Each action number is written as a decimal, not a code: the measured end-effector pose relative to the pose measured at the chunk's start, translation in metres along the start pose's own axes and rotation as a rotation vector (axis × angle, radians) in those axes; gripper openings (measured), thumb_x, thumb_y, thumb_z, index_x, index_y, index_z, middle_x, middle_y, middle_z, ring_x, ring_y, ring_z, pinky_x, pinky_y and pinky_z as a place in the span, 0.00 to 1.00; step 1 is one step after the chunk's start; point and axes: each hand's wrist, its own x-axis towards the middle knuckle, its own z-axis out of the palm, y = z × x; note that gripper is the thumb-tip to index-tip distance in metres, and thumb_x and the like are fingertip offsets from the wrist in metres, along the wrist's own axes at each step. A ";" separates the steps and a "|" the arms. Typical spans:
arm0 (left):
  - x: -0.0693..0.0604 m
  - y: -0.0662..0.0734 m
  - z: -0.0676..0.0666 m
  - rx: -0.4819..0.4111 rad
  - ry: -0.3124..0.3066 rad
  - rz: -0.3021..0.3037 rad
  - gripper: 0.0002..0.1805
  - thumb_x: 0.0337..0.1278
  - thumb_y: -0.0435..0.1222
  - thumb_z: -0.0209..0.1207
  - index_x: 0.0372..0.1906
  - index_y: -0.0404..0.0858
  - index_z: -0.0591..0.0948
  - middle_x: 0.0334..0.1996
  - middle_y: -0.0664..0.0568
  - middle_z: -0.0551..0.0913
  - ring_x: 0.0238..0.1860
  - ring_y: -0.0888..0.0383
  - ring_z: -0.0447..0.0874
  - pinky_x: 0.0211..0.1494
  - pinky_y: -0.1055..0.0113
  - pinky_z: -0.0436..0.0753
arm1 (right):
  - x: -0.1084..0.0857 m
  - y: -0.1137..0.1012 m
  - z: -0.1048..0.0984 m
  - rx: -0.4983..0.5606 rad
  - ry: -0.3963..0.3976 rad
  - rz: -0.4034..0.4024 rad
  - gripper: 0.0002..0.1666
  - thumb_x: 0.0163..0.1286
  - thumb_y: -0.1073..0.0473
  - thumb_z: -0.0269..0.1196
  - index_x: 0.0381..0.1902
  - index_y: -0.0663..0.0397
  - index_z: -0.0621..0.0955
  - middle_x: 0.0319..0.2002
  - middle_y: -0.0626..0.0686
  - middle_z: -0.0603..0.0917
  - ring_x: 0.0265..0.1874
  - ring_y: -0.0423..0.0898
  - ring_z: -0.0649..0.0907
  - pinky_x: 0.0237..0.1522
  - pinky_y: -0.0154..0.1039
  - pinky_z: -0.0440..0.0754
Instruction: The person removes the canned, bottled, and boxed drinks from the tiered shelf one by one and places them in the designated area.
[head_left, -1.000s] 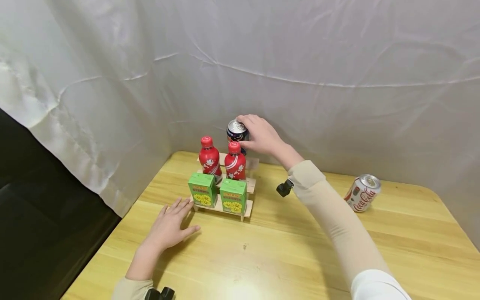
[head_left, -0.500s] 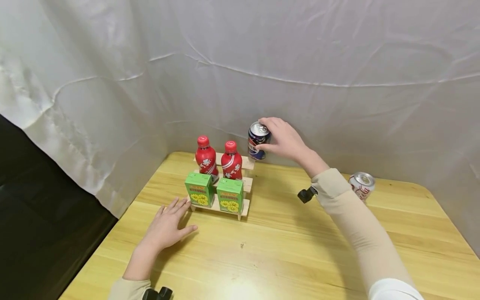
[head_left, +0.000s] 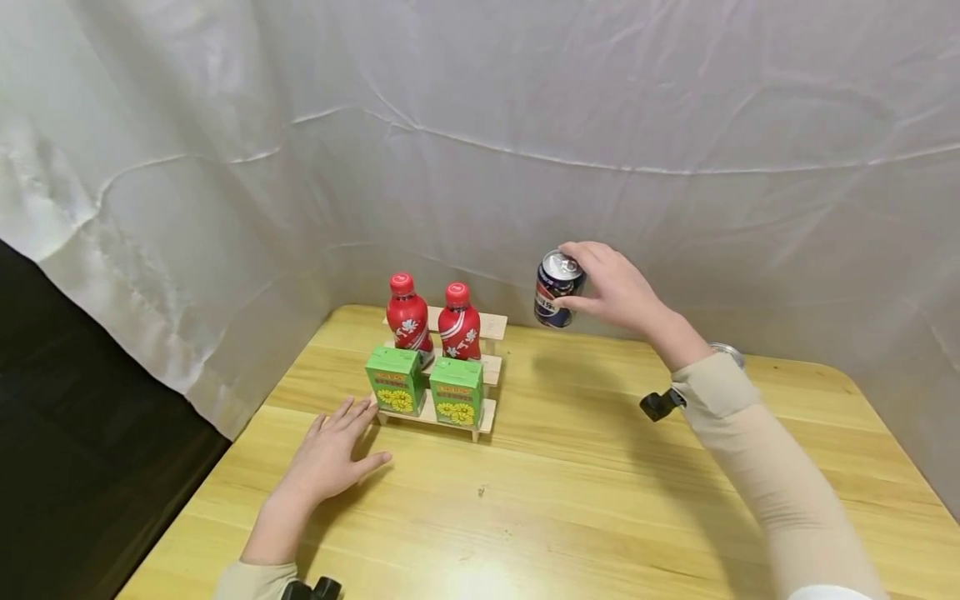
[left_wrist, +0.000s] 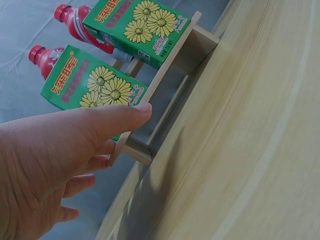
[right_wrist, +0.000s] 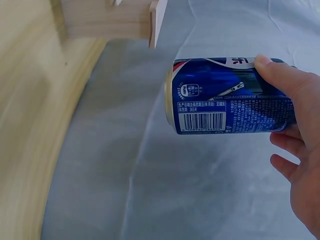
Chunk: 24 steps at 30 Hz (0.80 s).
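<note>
My right hand (head_left: 618,287) grips a dark blue soda can (head_left: 557,292) near its top, thumb on one side and fingers on the other. In the right wrist view the blue can (right_wrist: 230,100) shows its barcode, held off the table. A three-step wooden rack (head_left: 491,367) stands at the left, with two green drink cartons (head_left: 457,393) on its lowest step and two red bottles (head_left: 460,329) on the middle one. Its top step (head_left: 491,325) carries nothing. Fingers spread, my left hand (head_left: 330,458) touches the rack's front left corner.
Behind my right sleeve (head_left: 757,458), the top of a silver can (head_left: 727,354) peeks out on the wooden table (head_left: 600,500). A pale curtain (head_left: 637,125) hangs close behind the table's back edge. Dark cloth (head_left: 90,467) lies beyond the left edge.
My right hand has lifted the blue can off the rack's top step and carried it right. The sleeve now covers most of the silver can. My left hand stays by the rack.
</note>
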 end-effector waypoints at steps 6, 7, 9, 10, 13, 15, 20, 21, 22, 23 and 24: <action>-0.001 -0.001 -0.001 0.004 0.003 -0.005 0.45 0.55 0.60 0.61 0.73 0.41 0.65 0.74 0.46 0.63 0.75 0.39 0.57 0.73 0.32 0.54 | -0.017 0.005 -0.011 -0.007 0.024 0.005 0.46 0.55 0.45 0.74 0.67 0.56 0.69 0.62 0.60 0.75 0.63 0.59 0.73 0.65 0.59 0.69; -0.001 -0.001 -0.001 0.003 0.003 -0.005 0.45 0.55 0.60 0.61 0.73 0.41 0.65 0.74 0.45 0.63 0.75 0.39 0.57 0.73 0.32 0.54 | -0.019 0.006 -0.012 -0.008 0.025 0.008 0.46 0.55 0.46 0.74 0.67 0.56 0.69 0.62 0.60 0.76 0.62 0.59 0.73 0.65 0.59 0.69; -0.001 0.000 -0.001 0.000 0.001 -0.004 0.45 0.55 0.60 0.61 0.72 0.41 0.65 0.74 0.45 0.63 0.75 0.39 0.57 0.73 0.32 0.54 | -0.024 0.008 -0.014 -0.015 0.023 0.014 0.47 0.54 0.46 0.74 0.67 0.57 0.69 0.62 0.61 0.75 0.62 0.59 0.73 0.66 0.59 0.69; -0.001 0.000 -0.001 -0.002 0.001 -0.003 0.45 0.55 0.60 0.61 0.72 0.40 0.66 0.74 0.45 0.63 0.75 0.39 0.57 0.73 0.31 0.54 | -0.027 0.009 -0.015 -0.018 0.021 0.019 0.47 0.54 0.46 0.74 0.67 0.58 0.69 0.62 0.62 0.75 0.63 0.60 0.73 0.67 0.59 0.69; -0.001 0.000 -0.002 -0.004 0.000 -0.004 0.45 0.55 0.59 0.62 0.72 0.40 0.66 0.74 0.44 0.63 0.75 0.39 0.57 0.73 0.31 0.54 | -0.036 0.012 -0.016 -0.025 0.012 0.036 0.47 0.54 0.47 0.74 0.67 0.59 0.68 0.62 0.63 0.75 0.62 0.61 0.73 0.67 0.59 0.68; -0.001 0.000 -0.002 0.000 0.001 -0.002 0.45 0.55 0.59 0.61 0.72 0.40 0.66 0.74 0.45 0.63 0.75 0.39 0.57 0.73 0.31 0.54 | -0.043 0.015 -0.016 -0.025 0.007 0.052 0.47 0.54 0.48 0.74 0.67 0.59 0.68 0.62 0.63 0.75 0.62 0.61 0.72 0.66 0.60 0.68; 0.000 -0.001 -0.002 0.007 0.007 0.005 0.44 0.55 0.60 0.61 0.72 0.40 0.66 0.74 0.45 0.63 0.75 0.39 0.57 0.73 0.32 0.54 | -0.058 0.022 -0.016 -0.015 0.001 0.087 0.48 0.55 0.48 0.74 0.69 0.58 0.68 0.63 0.63 0.74 0.62 0.61 0.72 0.66 0.60 0.68; 0.000 -0.001 -0.002 0.007 0.008 0.006 0.44 0.55 0.60 0.61 0.72 0.40 0.66 0.74 0.45 0.63 0.75 0.39 0.57 0.73 0.32 0.54 | -0.061 0.023 -0.016 -0.016 0.000 0.092 0.48 0.55 0.47 0.74 0.69 0.57 0.67 0.63 0.63 0.74 0.62 0.61 0.72 0.66 0.61 0.68; 0.000 -0.001 -0.002 0.008 0.009 0.005 0.44 0.55 0.60 0.61 0.72 0.40 0.66 0.74 0.45 0.63 0.75 0.39 0.57 0.73 0.32 0.54 | -0.064 0.024 -0.016 -0.014 0.002 0.096 0.48 0.55 0.48 0.74 0.69 0.58 0.67 0.63 0.63 0.74 0.62 0.61 0.72 0.66 0.61 0.67; 0.000 -0.002 -0.002 0.009 0.010 0.006 0.44 0.55 0.60 0.61 0.72 0.40 0.66 0.74 0.45 0.63 0.75 0.39 0.57 0.73 0.32 0.55 | -0.066 0.026 -0.016 -0.012 0.006 0.097 0.48 0.55 0.48 0.74 0.69 0.58 0.67 0.63 0.64 0.74 0.62 0.62 0.72 0.66 0.61 0.67; 0.000 -0.002 -0.002 0.010 0.010 0.006 0.44 0.55 0.60 0.61 0.72 0.40 0.66 0.74 0.45 0.63 0.75 0.39 0.57 0.73 0.32 0.55 | -0.069 0.027 -0.016 -0.010 0.008 0.100 0.48 0.54 0.48 0.74 0.69 0.58 0.67 0.63 0.64 0.74 0.62 0.62 0.72 0.66 0.61 0.68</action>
